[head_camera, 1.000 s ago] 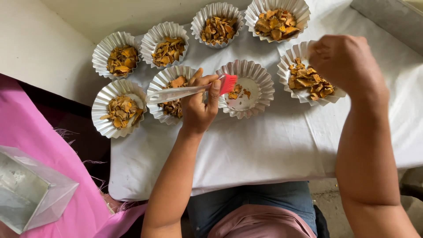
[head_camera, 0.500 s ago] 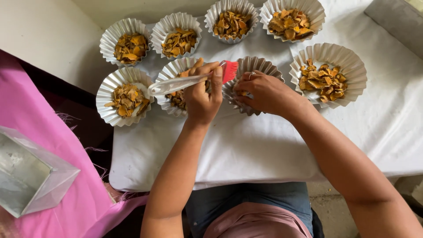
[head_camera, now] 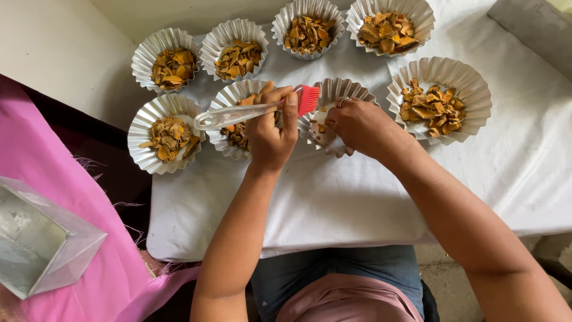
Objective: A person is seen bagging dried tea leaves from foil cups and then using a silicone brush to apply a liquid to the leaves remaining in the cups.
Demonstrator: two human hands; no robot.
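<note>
My left hand (head_camera: 271, 128) grips a brush (head_camera: 256, 111) with a clear handle and red bristles, held level, the bristles at the rim of a nearly empty fluted foil cup (head_camera: 333, 95). My right hand (head_camera: 357, 125) rests on that cup, fingers curled over its near side, so most of its inside is hidden. Just left of it, a foil cup of orange-brown dried pieces (head_camera: 235, 128) lies partly under my left hand and the brush handle.
Several more foil cups of dried pieces stand on the white cloth (head_camera: 357, 203): one at right (head_camera: 438, 101), one at left (head_camera: 164, 134), others along the back (head_camera: 310, 27). A metal tin (head_camera: 42, 244) sits on pink fabric (head_camera: 107, 280) at lower left.
My right hand came from the filled cup at right to the nearly empty middle cup and now rests on it. My left hand keeps the brush in about the same place.
</note>
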